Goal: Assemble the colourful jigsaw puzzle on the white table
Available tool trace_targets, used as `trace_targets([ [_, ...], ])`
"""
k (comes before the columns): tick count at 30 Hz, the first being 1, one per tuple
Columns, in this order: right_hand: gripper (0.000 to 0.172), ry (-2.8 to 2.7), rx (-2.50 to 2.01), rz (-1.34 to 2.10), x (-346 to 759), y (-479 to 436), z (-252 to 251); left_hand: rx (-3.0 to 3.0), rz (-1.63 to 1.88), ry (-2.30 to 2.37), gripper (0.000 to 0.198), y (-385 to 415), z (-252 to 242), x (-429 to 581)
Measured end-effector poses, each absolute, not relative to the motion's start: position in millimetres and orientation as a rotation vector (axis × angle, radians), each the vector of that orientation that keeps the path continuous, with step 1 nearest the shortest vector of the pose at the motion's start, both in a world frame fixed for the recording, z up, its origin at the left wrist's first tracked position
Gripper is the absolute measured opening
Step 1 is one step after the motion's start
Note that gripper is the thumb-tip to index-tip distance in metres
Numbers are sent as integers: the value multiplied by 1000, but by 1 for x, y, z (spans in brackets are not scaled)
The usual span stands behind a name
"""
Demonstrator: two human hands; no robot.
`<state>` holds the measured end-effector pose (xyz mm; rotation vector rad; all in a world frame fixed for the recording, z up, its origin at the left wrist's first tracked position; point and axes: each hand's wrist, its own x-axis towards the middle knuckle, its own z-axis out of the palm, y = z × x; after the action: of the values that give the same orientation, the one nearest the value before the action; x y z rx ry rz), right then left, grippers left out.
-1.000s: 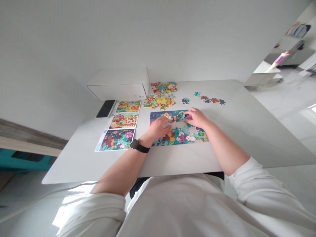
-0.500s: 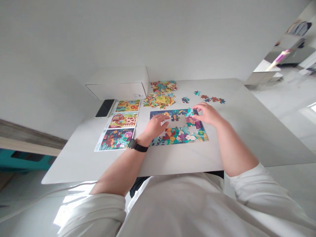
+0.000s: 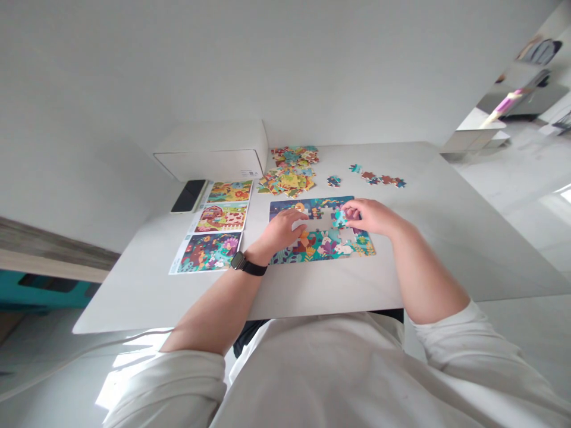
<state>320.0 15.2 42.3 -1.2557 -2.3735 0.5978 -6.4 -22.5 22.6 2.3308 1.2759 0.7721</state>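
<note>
A partly assembled jigsaw puzzle (image 3: 328, 245) of forest animals lies on the white table, with gaps in its middle and lower right. My right hand (image 3: 368, 215) pinches a turquoise puzzle piece (image 3: 340, 219) over the puzzle's right part. My left hand (image 3: 285, 229), with a black watch on the wrist, rests on the puzzle's left side, its thumb and fingers apart and nothing between them. Part of the puzzle's left side is hidden beneath that hand.
Heaped puzzle pieces (image 3: 289, 178) lie behind the puzzle. A few loose pieces (image 3: 384, 179) are at the back right, and a dark piece (image 3: 333, 181) lies nearer. Picture sheets (image 3: 209, 249), a phone (image 3: 189, 196) and a white box (image 3: 209, 163) stand left.
My right hand has come down slightly toward me, carrying the turquoise piece from the puzzle's upper right edge to lower on its right part. The left hand has barely moved.
</note>
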Motion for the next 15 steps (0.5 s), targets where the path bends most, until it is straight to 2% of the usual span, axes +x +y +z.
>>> trace_targets([
  [8,41,-2332,-1340,730,308,12,38,2352,775,1236,26,-22,21,-6],
  [15,44,-2325,-1226,794,297,7,40,2402,734,1268,28,-21,18,-6],
])
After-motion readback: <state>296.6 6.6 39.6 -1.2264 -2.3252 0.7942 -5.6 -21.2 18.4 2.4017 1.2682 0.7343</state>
